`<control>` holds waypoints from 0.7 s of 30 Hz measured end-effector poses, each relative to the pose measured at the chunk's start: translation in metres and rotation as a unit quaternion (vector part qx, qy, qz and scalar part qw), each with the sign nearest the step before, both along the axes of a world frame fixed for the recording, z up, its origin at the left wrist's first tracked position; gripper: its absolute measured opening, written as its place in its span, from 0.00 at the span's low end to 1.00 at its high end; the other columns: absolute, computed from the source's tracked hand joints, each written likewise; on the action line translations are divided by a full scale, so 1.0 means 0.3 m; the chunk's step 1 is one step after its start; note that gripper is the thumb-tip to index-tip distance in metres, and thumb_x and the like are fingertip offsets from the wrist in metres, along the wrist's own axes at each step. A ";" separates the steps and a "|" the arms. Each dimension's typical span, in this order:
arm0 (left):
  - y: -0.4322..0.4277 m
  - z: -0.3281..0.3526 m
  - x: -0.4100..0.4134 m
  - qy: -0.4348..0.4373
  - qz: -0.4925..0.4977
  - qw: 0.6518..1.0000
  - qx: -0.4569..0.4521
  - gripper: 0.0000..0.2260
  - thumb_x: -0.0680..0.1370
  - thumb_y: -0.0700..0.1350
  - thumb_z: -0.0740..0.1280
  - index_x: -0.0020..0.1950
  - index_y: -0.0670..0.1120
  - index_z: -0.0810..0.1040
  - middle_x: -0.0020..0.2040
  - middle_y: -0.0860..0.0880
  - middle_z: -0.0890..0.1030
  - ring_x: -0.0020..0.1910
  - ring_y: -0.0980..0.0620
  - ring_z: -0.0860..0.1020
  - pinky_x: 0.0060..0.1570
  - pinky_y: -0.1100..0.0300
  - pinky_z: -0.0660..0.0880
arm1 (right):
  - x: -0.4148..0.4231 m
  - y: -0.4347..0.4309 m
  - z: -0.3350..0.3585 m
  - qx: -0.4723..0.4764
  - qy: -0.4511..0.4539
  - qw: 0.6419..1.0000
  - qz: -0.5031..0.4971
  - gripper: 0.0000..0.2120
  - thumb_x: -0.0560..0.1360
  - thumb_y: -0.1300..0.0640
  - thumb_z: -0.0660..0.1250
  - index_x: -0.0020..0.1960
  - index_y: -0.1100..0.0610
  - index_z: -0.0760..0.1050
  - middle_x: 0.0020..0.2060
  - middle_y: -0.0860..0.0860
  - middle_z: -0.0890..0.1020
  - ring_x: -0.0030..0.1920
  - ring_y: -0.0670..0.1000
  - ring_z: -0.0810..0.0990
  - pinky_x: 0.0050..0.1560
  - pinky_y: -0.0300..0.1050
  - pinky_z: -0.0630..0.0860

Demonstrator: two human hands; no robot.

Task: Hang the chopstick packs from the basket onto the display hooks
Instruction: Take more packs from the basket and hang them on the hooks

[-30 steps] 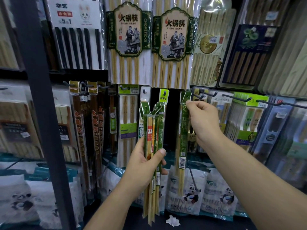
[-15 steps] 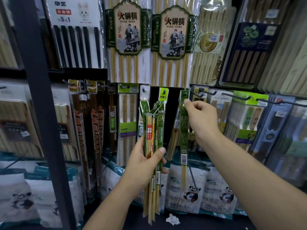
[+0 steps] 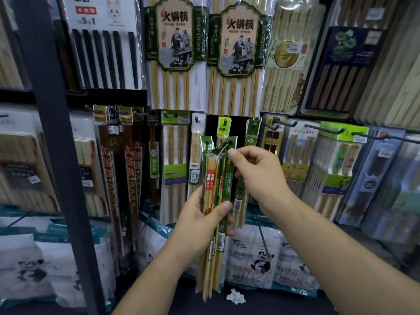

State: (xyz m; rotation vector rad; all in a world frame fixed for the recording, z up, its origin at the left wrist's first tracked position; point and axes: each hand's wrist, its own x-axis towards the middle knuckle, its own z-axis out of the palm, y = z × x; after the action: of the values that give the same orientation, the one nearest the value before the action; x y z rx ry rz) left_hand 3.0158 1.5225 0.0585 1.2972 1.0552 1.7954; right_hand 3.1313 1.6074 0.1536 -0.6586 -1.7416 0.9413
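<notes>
- Gripping the bundle (image 3: pixel 216 189) upright near the shelf, the left hand (image 3: pixel 200 223) has stayed put.
- One pack (image 3: pixel 251 136) now hangs on its hook (image 3: pixel 256 124), just right of the bundle: one more placed.
- Right hand (image 3: pixel 256 176) has dropped from that hook and pinches a header atop the bundle, likely drawing the next.

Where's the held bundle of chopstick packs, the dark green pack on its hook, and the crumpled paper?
bundle of chopstick packs (image 3: pixel 210 178): head view, red-and-white label.
hanging dark green pack (image 3: pixel 253 130): head view, header card.
crumpled paper (image 3: pixel 236 297): head view, centre.
</notes>
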 end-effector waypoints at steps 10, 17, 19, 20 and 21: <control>0.011 -0.008 -0.018 -0.070 0.033 0.997 -0.007 0.07 0.80 0.44 0.69 0.50 0.56 0.83 0.43 0.49 0.83 0.45 0.49 0.84 0.44 0.51 0.84 | 0.029 0.057 0.068 -0.057 0.089 0.993 -0.047 0.13 0.80 0.55 0.67 0.37 0.50 0.81 0.27 0.47 0.72 0.30 0.46 0.70 0.30 0.36 0.69; 0.007 -0.008 -0.014 -0.068 0.021 0.997 -0.016 0.07 0.82 0.42 0.67 0.52 0.54 0.81 0.41 0.49 0.81 0.40 0.49 0.81 0.42 0.49 0.84 | 0.028 0.098 0.067 -0.017 0.099 0.992 -0.080 0.16 0.81 0.52 0.67 0.41 0.62 0.78 0.31 0.52 0.68 0.32 0.48 0.67 0.35 0.33 0.71; 0.007 -0.008 -0.011 -0.066 0.021 0.997 -0.019 0.06 0.83 0.42 0.67 0.53 0.53 0.81 0.39 0.51 0.81 0.39 0.50 0.81 0.42 0.49 0.84 | 0.029 0.105 0.059 -0.011 0.099 0.992 -0.083 0.16 0.81 0.51 0.66 0.41 0.62 0.77 0.31 0.53 0.68 0.33 0.49 0.66 0.32 0.33 0.70; 0.007 -0.009 -0.010 -0.066 0.021 0.997 -0.020 0.07 0.83 0.41 0.66 0.52 0.53 0.81 0.39 0.51 0.81 0.39 0.50 0.81 0.42 0.49 0.84 | 0.028 0.108 0.056 -0.009 0.097 0.992 -0.084 0.16 0.81 0.52 0.66 0.41 0.63 0.77 0.32 0.54 0.67 0.33 0.49 0.66 0.32 0.33 0.70; 0.008 -0.008 -0.010 -0.065 0.022 0.997 -0.021 0.08 0.83 0.41 0.66 0.51 0.54 0.81 0.39 0.51 0.82 0.39 0.50 0.81 0.42 0.49 0.84 | 0.027 0.111 0.054 -0.009 0.096 0.992 -0.084 0.17 0.81 0.52 0.66 0.41 0.64 0.76 0.32 0.54 0.67 0.33 0.50 0.66 0.32 0.32 0.70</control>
State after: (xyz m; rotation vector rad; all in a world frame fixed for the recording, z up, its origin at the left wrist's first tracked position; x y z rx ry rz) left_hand 3.0127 1.5250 0.0560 1.1246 1.0519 1.8540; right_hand 3.1394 1.6408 0.1698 -0.6918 -1.4851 0.8736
